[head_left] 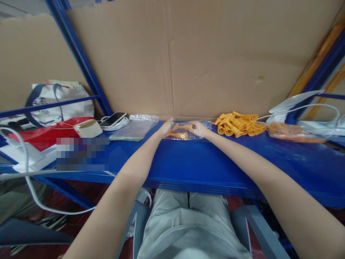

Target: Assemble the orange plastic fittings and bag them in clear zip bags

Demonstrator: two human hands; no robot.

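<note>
A clear plastic bag [207, 125] lies flat near the back of the blue table, with a few orange plastic pieces [181, 136] in or on it; I cannot tell which. My left hand [167, 126] is at the bag's left side, fingers stretched out beside the orange pieces. From the right, my right hand [198, 128] reaches over the bag, its fingers closed around the end of one orange piece. To the right of it lies a heap of orange pieces [238, 124] with flared, hollow ends.
A filled bag of orange pieces [295, 133] lies at the right. Left of my hands are a stack of clear bags [134, 128], a phone [113, 119] on a coiled white cable, and a red bag [51, 133]. Cardboard [205, 61] stands behind the blue table [188, 162].
</note>
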